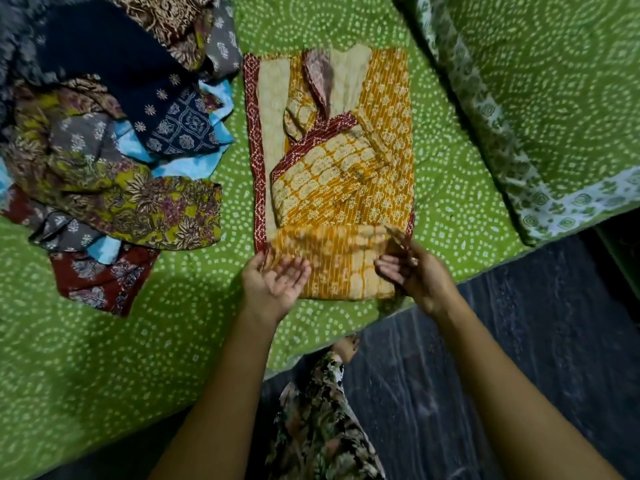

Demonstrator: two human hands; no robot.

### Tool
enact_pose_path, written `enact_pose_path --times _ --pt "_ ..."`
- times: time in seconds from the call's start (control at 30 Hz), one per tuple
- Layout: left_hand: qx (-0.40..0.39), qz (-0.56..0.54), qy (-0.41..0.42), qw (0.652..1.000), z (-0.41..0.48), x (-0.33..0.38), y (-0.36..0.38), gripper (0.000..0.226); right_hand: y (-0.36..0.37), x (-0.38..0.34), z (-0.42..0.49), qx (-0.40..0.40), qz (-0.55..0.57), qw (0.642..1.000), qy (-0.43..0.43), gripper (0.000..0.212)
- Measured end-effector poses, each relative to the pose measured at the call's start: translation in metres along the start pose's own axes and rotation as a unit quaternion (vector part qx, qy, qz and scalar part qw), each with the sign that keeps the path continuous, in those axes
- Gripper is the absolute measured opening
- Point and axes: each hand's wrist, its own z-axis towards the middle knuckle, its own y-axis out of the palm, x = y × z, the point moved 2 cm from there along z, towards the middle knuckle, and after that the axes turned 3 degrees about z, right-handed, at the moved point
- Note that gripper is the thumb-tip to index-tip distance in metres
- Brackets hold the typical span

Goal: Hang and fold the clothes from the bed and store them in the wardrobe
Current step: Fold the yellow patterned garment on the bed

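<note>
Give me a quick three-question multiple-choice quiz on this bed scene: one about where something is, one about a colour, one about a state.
1. Where is the heap of unfolded clothes?
A) on the bed, left of the orange garment
B) on the floor
C) inside a wardrobe

2. What colour is the bedspread?
A) blue
B) green with white dots
C) plain white

3. How does the orange garment lie?
A) hung on a hanger
B) crumpled into a ball
C) spread flat with a sleeve folded across it and its near end doubled up

Answers:
1 A, because the heap sits on the bedspread to the garment's left.
2 B, because green cloth with white dotted rings shows all around the clothes.
3 C, because the near end is turned up where the left hand and right hand meet it.
</note>
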Motion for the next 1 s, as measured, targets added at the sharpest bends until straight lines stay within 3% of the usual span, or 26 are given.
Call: enact_pose_path --times 0.07,0.1,0.13,0.17,0.23,0.3,0.33,0.47,0.53,0.63,0.73,0.8,0.93,1.0 --pt "0.044 0.094 0.086 0.991 0.012 0.004 0.01 0.035 0.011 -0.009 0.011 -0.002 -0.031 0.999 -0.029 0.031" --pt "0.079 0.19 0.165 0.965 0.016 0.005 0.013 0.03 0.016 -0.011 0.013 0.006 -0.094 0.993 -0.069 0.032" --pt "0.102 0.287 0.265 0.915 0.019 0.004 0.015 0.024 0.019 -0.012 0.013 0.03 -0.198 0.971 -0.134 0.034" --pt "0.108 0.376 0.372 0.842 0.019 0.002 0.018 0.021 0.024 -0.011 0.009 0.061 -0.317 0.921 -0.217 0.037" --pt "0.064 0.521 0.519 0.675 0.024 -0.007 0.019 0.028 0.035 0.001 0.003 0.057 -0.468 0.796 -0.38 0.044" --pt "-0.005 0.647 0.545 0.533 0.041 -0.023 0.014 0.041 0.045 0.021 0.009 -0.01 -0.569 0.682 -0.46 0.049" --pt "-0.031 0.703 0.522 0.482 0.053 -0.028 0.007 0.048 0.046 0.028 0.017 -0.043 -0.624 0.633 -0.455 0.051" --pt "-0.019 0.851 0.4 0.339 0.085 -0.026 -0.02 0.063 0.024 0.04 0.053 -0.092 -0.814 0.487 -0.302 0.062" --pt "-0.025 0.859 0.392 0.329 0.087 -0.021 -0.022 0.068 0.017 0.038 0.057 -0.09 -0.836 0.463 -0.282 0.063" --pt "-0.053 0.876 0.366 0.31 0.083 -0.017 -0.021 0.092 0.02 0.038 0.047 -0.119 -0.828 0.476 -0.27 0.076" --pt "-0.087 0.885 0.373 0.265 0.075 -0.011 -0.023 0.123 0.009 0.043 0.034 -0.162 -0.858 0.398 -0.282 0.086" --pt "-0.091 0.86 0.427 0.263 0.071 -0.009 -0.023 0.12 -0.001 0.044 0.031 -0.171 -0.87 0.376 -0.269 0.087" --pt "-0.08 0.863 0.439 0.237 0.067 -0.018 -0.027 0.102 0.01 0.041 0.026 -0.117 -0.875 0.394 -0.257 0.098" --pt "-0.075 0.858 0.441 0.253 0.063 -0.023 -0.032 0.092 0.018 0.047 0.022 -0.088 -0.886 0.393 -0.228 0.097"
